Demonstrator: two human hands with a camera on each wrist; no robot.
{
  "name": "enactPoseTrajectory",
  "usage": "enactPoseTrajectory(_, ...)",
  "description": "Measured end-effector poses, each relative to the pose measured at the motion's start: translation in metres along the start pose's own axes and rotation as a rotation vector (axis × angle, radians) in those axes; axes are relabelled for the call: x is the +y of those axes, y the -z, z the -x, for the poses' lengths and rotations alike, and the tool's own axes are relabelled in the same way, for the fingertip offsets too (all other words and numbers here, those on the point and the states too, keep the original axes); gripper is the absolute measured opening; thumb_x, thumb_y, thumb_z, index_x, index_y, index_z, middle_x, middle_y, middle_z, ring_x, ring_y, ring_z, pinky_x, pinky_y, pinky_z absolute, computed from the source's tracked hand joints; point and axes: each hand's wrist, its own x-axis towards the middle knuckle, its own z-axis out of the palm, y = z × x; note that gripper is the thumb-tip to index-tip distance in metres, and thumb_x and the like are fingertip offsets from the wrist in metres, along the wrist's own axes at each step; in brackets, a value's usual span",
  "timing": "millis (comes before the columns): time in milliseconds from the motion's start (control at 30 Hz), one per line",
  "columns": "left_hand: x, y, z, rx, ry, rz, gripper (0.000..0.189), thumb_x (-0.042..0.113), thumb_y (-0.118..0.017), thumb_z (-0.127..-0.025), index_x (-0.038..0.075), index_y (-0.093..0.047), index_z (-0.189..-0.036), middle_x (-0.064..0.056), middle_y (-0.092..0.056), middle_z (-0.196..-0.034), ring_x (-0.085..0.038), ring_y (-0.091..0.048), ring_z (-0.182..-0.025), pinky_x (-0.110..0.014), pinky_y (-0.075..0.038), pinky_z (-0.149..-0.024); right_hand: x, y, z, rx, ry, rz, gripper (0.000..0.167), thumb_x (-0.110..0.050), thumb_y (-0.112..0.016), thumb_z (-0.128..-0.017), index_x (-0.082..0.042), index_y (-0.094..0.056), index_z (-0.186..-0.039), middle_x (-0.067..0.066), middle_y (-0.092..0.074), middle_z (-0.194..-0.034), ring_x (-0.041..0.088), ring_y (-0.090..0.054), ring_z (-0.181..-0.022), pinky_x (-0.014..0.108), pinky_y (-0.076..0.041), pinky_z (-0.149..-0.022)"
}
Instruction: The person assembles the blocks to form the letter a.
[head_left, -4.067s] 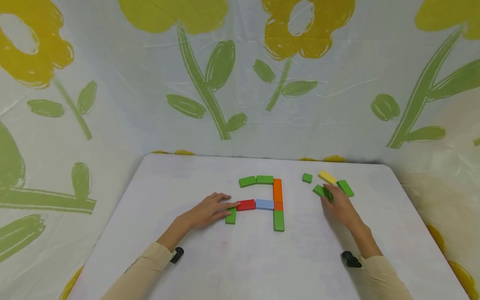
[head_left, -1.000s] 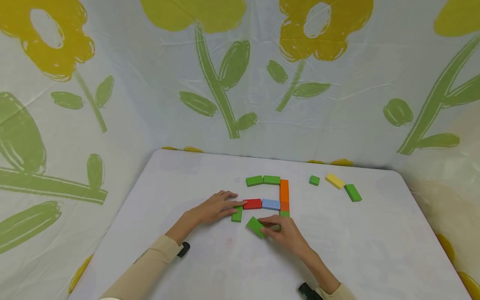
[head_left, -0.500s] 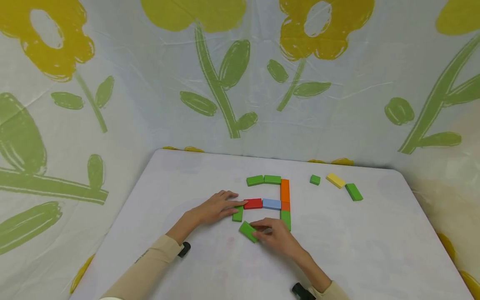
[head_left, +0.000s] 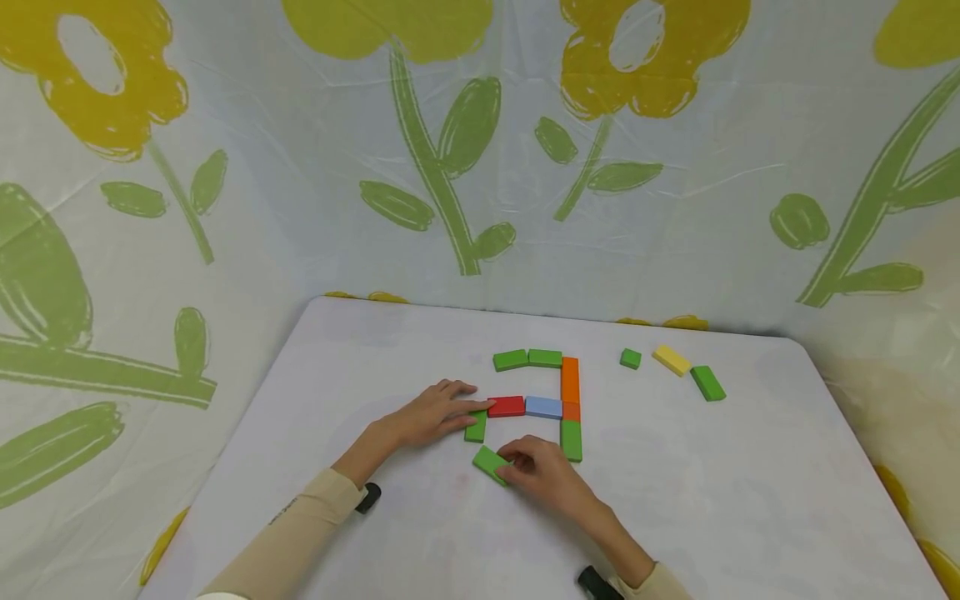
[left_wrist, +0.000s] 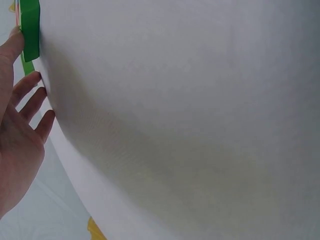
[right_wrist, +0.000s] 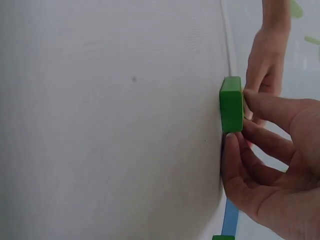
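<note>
Left hand (head_left: 429, 415), fingers extended, touched the red rectangular wooden-looking block (head_left: 507, 407) while a green rectangular wooden-looking block (head_left: 489, 462) was angled on its near side, end pinched in the right hand (head_left: 549, 477), apparently mid-placement, so next move likely called for squaring it up.

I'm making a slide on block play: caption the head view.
Right hand holds a green block; left hand touches a red block beside a blue block.
</note>
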Motion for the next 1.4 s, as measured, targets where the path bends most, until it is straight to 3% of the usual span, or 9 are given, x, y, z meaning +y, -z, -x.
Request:
enactPoseTrajectory(367, 0.001, -0.001, 0.000, 0.007, 0.011, 0.011, 0.047, 0.035, -0.055, -0.107, 0.032, -0.050, -0.154, -0.009, -0.045, -0.154, -0.031, -0.040, -0.140, -0.052, -0.035, -0.115, -0.009, -0.007, -0.004, -0.003, -0.028, 0.016, 0.027, -0.019, -0.081, -0.090, -0.001, -0.072, -0.108, 0.003, -0.068, -0.097, 0.018, -0.063, -0.085, 0.027, -0.056, -0.077)
enactPoseTrajectory(967, 0.000, -0.004, 0.001, 0.017, 0.008, 0.031, 0.048, 0.033, -0.056, -0.107, 0.032, -0.049, -0.154, -0.009, -0.044, -0.155, -0.032, -0.039, -0.141, -0.054, -0.034, -0.116, -0.022, -0.016, -0.007, 0.011, -0.096, 0.074, 0.027, -0.016, -0.082, -0.089, -0.001, -0.065, -0.104, 0.001, -0.059, -0.085, 0.013, -0.054, -0.077, 0.025, -0.050, -0.070)
enactPoseTrajectory(1400, 0.001, -0.002, 0.001, 0.008, 0.018, 0.032, 0.047, 0.033, -0.056, -0.107, 0.032, -0.049, -0.154, -0.009, -0.044, -0.155, -0.032, -0.039, -0.141, -0.054, -0.035, -0.115, -0.022, -0.021, -0.007, 0.035, -0.080, 0.087, 0.027, -0.017, -0.081, -0.089, -0.003, -0.063, -0.101, -0.002, -0.056, -0.080, 0.011, -0.052, -0.074, 0.025, -0.049, -0.068)
